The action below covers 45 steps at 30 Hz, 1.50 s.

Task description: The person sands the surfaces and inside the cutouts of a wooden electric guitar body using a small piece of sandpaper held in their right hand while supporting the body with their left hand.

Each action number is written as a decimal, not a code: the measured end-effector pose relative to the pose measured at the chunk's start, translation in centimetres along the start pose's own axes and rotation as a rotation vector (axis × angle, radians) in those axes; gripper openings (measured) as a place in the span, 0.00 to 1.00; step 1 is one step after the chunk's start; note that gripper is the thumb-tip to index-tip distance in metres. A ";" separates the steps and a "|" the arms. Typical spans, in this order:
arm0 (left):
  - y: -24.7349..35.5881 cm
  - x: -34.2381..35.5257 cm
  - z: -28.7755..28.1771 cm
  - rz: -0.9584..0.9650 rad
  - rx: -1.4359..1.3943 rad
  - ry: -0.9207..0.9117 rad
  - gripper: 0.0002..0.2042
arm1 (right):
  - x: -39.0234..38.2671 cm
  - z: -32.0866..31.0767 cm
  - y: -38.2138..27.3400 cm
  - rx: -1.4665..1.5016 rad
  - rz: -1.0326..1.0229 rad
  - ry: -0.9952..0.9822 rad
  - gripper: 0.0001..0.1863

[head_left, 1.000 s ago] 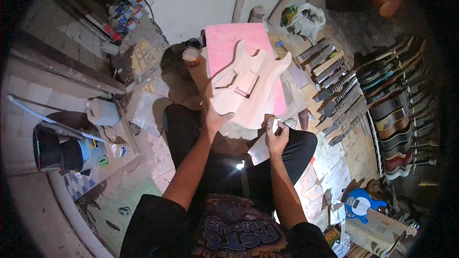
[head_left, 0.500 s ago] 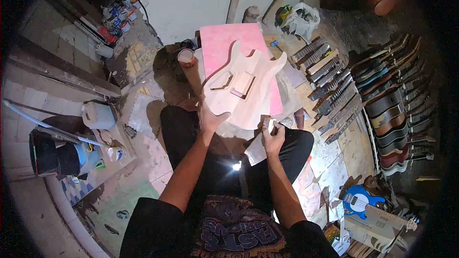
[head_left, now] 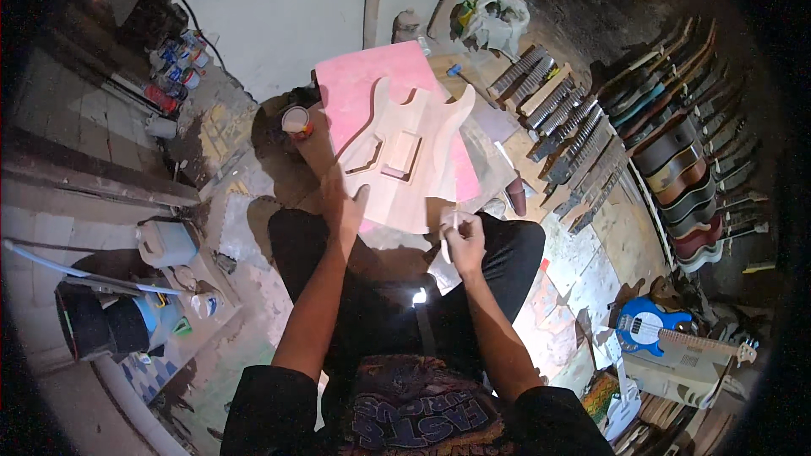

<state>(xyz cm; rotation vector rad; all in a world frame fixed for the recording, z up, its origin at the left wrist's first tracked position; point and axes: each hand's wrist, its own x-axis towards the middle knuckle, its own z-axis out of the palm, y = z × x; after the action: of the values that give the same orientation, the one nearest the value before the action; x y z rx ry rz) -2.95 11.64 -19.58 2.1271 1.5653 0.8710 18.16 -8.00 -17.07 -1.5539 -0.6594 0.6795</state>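
Observation:
An unpainted pale wooden electric guitar body (head_left: 432,139), with routed cavities, lies across a pink board with its horns pointing away from me. My left hand (head_left: 345,209) grips its near left edge, thumb on the upper face and fingers mostly hidden past the rim. At the near right corner my right hand (head_left: 466,245) is closed around a folded pale and brown piece (head_left: 448,219), which looks like sandpaper, held against or very close to the wood. The body rests just beyond my bent knees.
The pink board (head_left: 342,84) lies under the guitar body. Left of it stands an open can (head_left: 296,122). A small blue-headed hammer (head_left: 456,70) and several guitar necks (head_left: 564,122) lie to the right, before a row of guitars (head_left: 676,181). A blue bass (head_left: 649,325) rests lower right.
The whole view has shifted and turned slightly. My right hand has rolled over, knuckles now more on top, and its folded piece has turned at the body's near right corner. My left hand keeps its grip.

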 end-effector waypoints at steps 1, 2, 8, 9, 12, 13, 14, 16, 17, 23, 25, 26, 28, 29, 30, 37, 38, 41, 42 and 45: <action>1.3 -0.6 0.1 0.084 0.096 -0.082 0.40 | -0.3 0.4 -0.5 -0.066 -0.016 -0.027 0.14; 2.8 -1.3 0.4 0.168 0.191 -0.163 0.40 | -0.6 0.5 -1.1 -0.014 -0.008 -0.017 0.14; 10.3 -5.1 1.8 0.591 0.239 -0.542 0.43 | 0.4 -2.6 -1.4 0.044 0.022 0.203 0.15; 11.0 -5.3 1.6 0.645 0.211 -0.588 0.44 | 0.6 -2.9 -1.1 0.012 0.038 0.230 0.15; 11.0 -5.9 2.1 0.665 0.147 -0.552 0.44 | -0.2 -3.0 -0.5 0.022 0.034 0.258 0.16; 10.8 -5.8 2.2 0.660 0.141 -0.528 0.44 | -0.3 -2.9 -0.5 0.025 0.046 0.264 0.16; 10.6 -5.4 2.4 0.550 0.155 -0.517 0.45 | -0.3 -2.8 -0.5 0.029 0.058 0.271 0.16; 9.3 -4.7 3.1 0.428 0.291 -0.386 0.46 | -0.2 -2.2 -0.4 0.025 0.068 0.277 0.17; 8.7 -4.6 3.4 0.366 0.357 -0.317 0.47 | -0.1 -2.0 -0.3 0.051 0.075 0.280 0.17; 12.2 -7.1 2.1 0.718 0.220 -0.688 0.47 | 0.3 -2.9 0.8 0.104 0.075 0.327 0.16; 10.5 -7.9 2.1 0.961 0.282 -0.679 0.44 | 0.7 -2.5 1.0 0.084 0.056 0.321 0.16; 9.8 -7.5 2.1 0.885 0.202 -0.681 0.43 | 0.7 -2.4 1.1 0.069 0.054 0.321 0.15; 8.9 -6.5 1.5 0.736 0.023 -0.694 0.41 | 0.4 -2.7 1.5 0.014 0.061 0.303 0.14; 7.9 -5.7 1.4 0.672 0.034 -0.604 0.40 | 0.3 -2.9 1.6 -0.013 0.066 0.293 0.14; 6.1 -4.5 1.3 0.604 0.054 -0.509 0.39 | 0.2 -2.6 1.5 0.024 0.083 0.261 0.14; -1.2 3.0 0.3 0.376 0.125 -0.123 0.30 | 0.8 -1.2 2.2 0.166 0.207 0.144 0.14; -1.0 3.4 0.7 0.391 0.048 -0.090 0.30 | 1.1 -1.1 2.3 0.158 0.223 0.159 0.12; -1.2 4.0 1.4 0.213 0.021 0.045 0.29 | 2.0 0.0 1.5 0.281 0.363 0.195 0.11; -1.3 3.9 1.7 0.113 0.041 0.095 0.29 | 2.3 0.1 1.3 0.340 0.424 0.205 0.11; -2.3 6.1 2.3 -0.076 -0.237 -0.112 0.27 | 3.0 0.8 1.5 0.426 0.460 0.225 0.14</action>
<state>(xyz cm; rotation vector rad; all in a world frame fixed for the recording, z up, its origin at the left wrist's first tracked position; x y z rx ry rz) -1.89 18.28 -21.04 1.9044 1.4023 0.8498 19.56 -5.37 -18.72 -1.3569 0.0259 0.9017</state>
